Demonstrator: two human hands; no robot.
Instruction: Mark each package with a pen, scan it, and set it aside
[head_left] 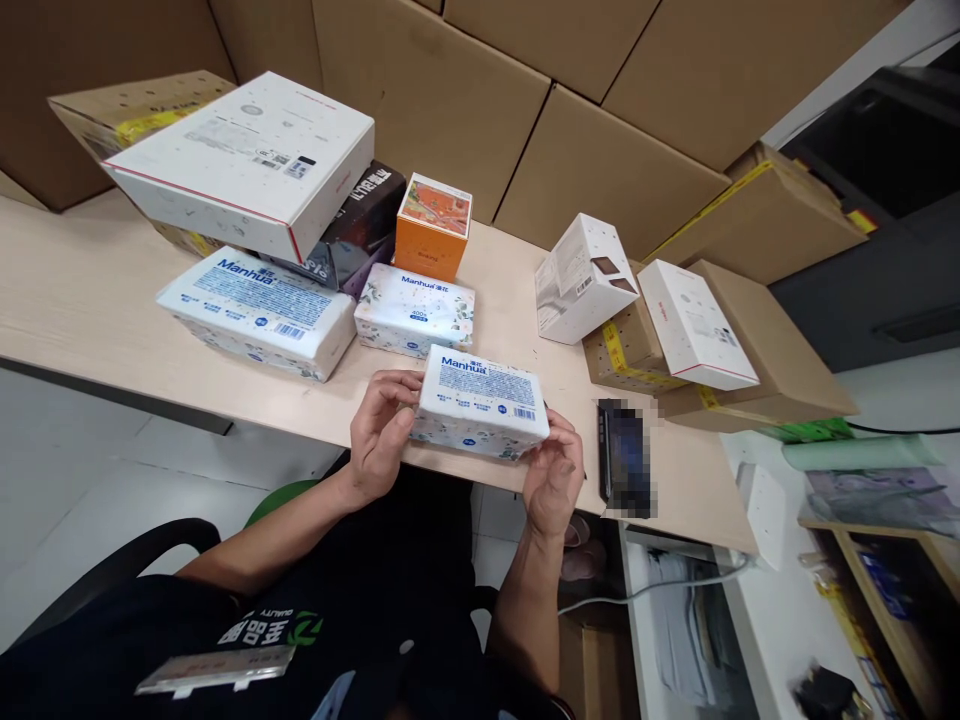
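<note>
Between my two hands, at the table's front edge, is a white and blue Manhua tissue pack (484,405). My left hand (381,435) grips its left end, with the fingers curled and partly behind the pack. At the right end, my right hand (553,475) closes on it from the side; some of its fingertips are hidden. Just behind stands a second tissue pack (415,312) with a leaf print. A larger tissue pack (259,310) lies to the left, its printed face up.
An orange box (433,228) stands behind the packs. At the left, a big white box (247,150) rests on a dark box (360,225). White boxes (585,280) and cartons (757,350) are on the right, near a blurred dark device (626,458). Large cardboard boxes (442,100) line the back.
</note>
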